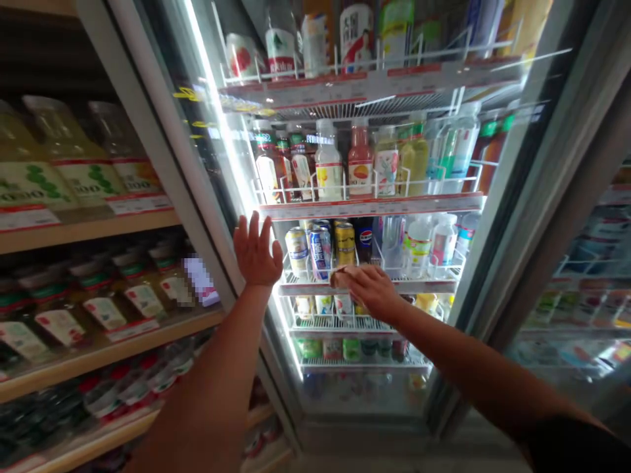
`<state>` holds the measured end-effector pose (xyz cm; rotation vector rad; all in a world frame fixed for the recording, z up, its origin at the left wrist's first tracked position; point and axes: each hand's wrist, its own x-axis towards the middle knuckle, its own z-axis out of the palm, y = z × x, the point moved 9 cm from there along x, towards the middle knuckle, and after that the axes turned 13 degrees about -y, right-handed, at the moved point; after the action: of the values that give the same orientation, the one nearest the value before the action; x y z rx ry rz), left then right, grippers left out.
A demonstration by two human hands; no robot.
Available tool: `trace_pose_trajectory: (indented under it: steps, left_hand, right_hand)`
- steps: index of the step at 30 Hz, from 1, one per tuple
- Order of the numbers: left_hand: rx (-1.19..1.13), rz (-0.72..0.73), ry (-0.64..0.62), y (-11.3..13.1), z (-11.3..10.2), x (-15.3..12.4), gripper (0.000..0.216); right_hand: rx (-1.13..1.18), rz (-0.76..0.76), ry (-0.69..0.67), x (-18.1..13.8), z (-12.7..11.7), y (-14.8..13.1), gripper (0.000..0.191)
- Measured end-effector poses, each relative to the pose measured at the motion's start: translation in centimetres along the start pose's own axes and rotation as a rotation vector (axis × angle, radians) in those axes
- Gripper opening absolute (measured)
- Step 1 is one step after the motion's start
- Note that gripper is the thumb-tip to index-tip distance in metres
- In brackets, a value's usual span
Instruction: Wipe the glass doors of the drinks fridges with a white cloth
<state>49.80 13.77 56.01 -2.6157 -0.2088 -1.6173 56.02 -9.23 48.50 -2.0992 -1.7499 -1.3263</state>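
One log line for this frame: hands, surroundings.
left hand: open, fingers spread | right hand: on brown cloth-like wad | ahead: lit, metal-framed drinks fridge

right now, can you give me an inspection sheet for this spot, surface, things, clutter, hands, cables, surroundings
Surface: glass door, bright light strip behind it.
Things in hand: brown item, perhaps cloth, at the fingertips of the right hand.
Clutter: bottles and cans on racks behind the glass.
Hands: left hand open, near the door's left side; right hand lower; contact with the glass unclear.
Cables: nothing seen.
Surroundings: wooden shelves with more bottles at left.
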Motion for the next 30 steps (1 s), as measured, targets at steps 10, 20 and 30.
trace_pose_trajectory:
  steps: [10,20,30]
  left_hand:
    - [-0.064,0.010,0.012,-0.3,0.3,-0.1,0.059]
    - [0.002,0.101,0.068,0.6,-0.2,-0.4,0.054]
    - [-0.125,0.054,-0.001,0.1,0.2,-0.1,0.055]
  right_hand:
    - [-0.035,0.511,0.476,6.1,-10.6,12.9,0.061]
    - [-0.074,0.078,0.104,11.9,-5.7,5.0,0.050]
    - [-0.042,0.131,-0.016,13.6,-5.2,4.3,0.057]
